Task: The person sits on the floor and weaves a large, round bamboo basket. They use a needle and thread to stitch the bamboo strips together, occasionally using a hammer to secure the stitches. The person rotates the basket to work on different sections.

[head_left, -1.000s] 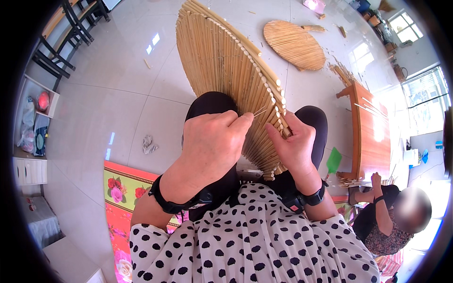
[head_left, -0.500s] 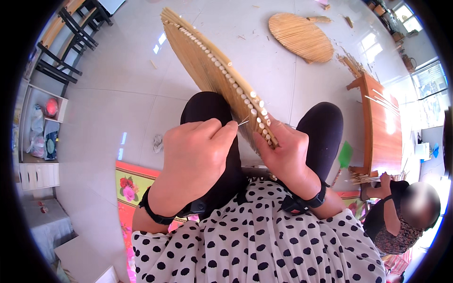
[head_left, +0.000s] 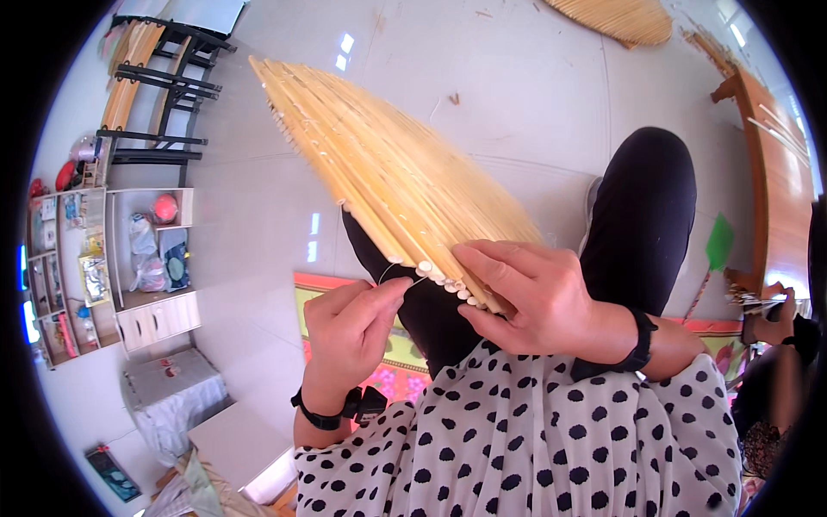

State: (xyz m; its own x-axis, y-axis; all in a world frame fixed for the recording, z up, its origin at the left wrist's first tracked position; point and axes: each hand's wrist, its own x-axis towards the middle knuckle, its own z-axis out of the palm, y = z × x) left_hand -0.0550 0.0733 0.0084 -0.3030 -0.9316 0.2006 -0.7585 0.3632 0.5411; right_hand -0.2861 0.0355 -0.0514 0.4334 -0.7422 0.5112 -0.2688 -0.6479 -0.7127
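Note:
A flat mat of pale straw-coloured stalks (head_left: pixel 388 164) laid side by side is tilted above my knees, its cut stalk ends along the near left edge. My right hand (head_left: pixel 538 297) grips its near end, thumb below and fingers on top. Just off that edge, my left hand (head_left: pixel 353 332) is closed in a pinch on a thin pale thread (head_left: pixel 386 270). The thread runs in fine strands from my fingertips to the stalk ends. Whether a needle is also in the pinch is too small to tell.
Another stalk mat (head_left: pixel 616 19) lies on the tiled floor at the far right. A wooden table (head_left: pixel 771 138) with loose stalks is on the right, a person's arm (head_left: pixel 771 327) below it. A green fly swatter (head_left: pixel 719 241) stands nearby. Shelves (head_left: pixel 155 297) and folded black-legged furniture (head_left: pixel 164 95) line the left.
The mat has turned from nearly edge-on to show its broad face, its far end swinging left. My left hand has moved lower, still pinching. My right hand has shifted onto the mat's upper face.

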